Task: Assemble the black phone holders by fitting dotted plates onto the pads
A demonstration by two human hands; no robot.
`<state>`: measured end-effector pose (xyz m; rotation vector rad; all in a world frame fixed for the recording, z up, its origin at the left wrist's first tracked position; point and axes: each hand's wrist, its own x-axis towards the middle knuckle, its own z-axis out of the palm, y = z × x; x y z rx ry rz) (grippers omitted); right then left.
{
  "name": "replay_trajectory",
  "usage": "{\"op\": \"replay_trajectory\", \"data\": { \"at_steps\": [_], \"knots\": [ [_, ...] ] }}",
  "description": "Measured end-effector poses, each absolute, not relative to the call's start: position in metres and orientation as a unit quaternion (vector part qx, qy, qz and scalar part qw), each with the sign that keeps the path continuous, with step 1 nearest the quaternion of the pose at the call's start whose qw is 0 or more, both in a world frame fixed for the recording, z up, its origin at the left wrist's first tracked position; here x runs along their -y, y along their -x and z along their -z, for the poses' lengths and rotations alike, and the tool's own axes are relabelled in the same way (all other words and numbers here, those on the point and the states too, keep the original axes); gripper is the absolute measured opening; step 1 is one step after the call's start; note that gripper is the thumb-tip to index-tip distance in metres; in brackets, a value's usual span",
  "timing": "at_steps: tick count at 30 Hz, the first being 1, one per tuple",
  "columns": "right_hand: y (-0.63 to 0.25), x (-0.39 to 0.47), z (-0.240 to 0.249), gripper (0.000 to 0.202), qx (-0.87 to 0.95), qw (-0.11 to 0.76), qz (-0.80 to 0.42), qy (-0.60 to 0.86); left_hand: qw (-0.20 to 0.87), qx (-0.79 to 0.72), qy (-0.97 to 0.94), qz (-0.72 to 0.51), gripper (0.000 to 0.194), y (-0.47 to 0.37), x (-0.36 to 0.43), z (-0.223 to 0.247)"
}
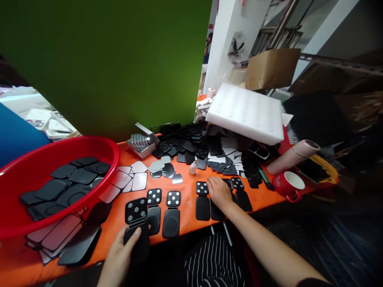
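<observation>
My left hand (121,249) grips a black hinged folding plate (136,211), thumb on its lower leaf. The plate's upper leaf bears several round grey dots. My right hand (220,193) lies palm down over a similar plate (216,213), covering its upper part; the fingers look stretched, and their undersides are hidden. Beside that hand stand a dotted plate (202,203) on the left and another plate (243,195) on the right. Two more unfolded plates (171,215) (154,211) lie right of my left hand.
A red basin (115,159) with black plates stands left on the orange table (187,207). A small white bottle (192,168), grey pieces (163,169) and a box of round discs (142,144) sit farther back. A red mug (281,185) and pink flask (293,156) stand right.
</observation>
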<state>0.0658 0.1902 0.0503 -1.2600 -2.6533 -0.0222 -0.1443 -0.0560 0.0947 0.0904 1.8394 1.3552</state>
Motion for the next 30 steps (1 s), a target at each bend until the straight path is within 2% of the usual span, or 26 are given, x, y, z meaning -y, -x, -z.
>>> {"op": "replay_trajectory", "data": {
  "at_steps": [5,9,18,23,26,30],
  "knots": [
    [-0.083,-0.167,-0.036,0.056,0.903,0.074,-0.022,0.422,0.449,-0.705,-0.04,-0.548,0.034,0.135,0.049,-0.096],
    [-0.083,-0.166,-0.03,0.062,0.904,0.046,-0.039,0.423,0.455,-0.688,-0.036,-0.564,0.032,0.133,0.043,-0.095],
    [-0.082,-0.169,-0.029,0.058,0.911,0.054,-0.036,0.408,0.469,-0.656,-0.008,-0.591,0.029,0.13,0.041,-0.104],
    [-0.077,-0.16,-0.041,0.046,0.897,0.121,-0.049,0.421,0.489,-0.61,-0.036,-0.622,0.034,0.125,0.048,-0.109],
    [-0.06,-0.137,-0.059,0.036,0.886,0.159,-0.178,0.397,0.508,-0.591,-0.055,-0.625,0.034,0.124,0.051,-0.106],
    [-0.025,-0.089,-0.078,0.03,0.793,0.121,-0.506,0.316,0.497,-0.593,-0.033,-0.633,0.042,0.119,0.048,-0.103]
  ]
}}
